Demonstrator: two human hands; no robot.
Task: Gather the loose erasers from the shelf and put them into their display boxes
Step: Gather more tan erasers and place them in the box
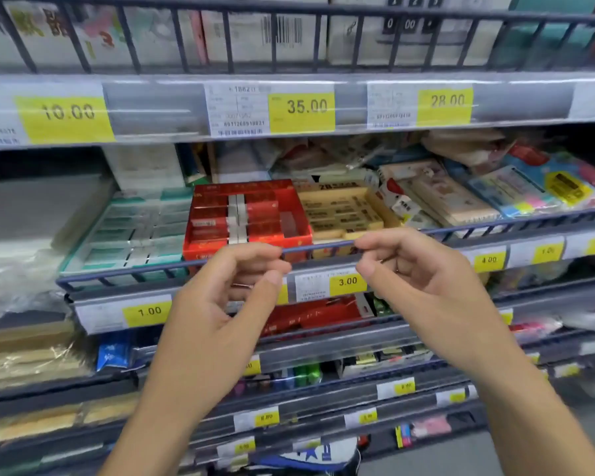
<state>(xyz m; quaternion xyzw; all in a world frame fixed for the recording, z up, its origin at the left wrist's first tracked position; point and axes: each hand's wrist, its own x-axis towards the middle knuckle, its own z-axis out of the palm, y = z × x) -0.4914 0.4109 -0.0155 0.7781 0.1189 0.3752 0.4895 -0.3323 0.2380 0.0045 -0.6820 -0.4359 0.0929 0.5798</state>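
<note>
Three open display boxes stand side by side on the middle shelf: a green one, a red one with red-sleeved erasers in rows, and a yellow one with yellow-sleeved erasers. My left hand hovers in front of the red box at the shelf's wire rail. My right hand hovers in front of the yellow box. On both hands the fingers are loosely curled, the fingertips lie close to the rail, and I see nothing held in either.
Packets of stationery are piled to the right of the yellow box. Clear plastic wrap lies at the left. Yellow price labels line the shelf edges. More shelves with goods run above and below.
</note>
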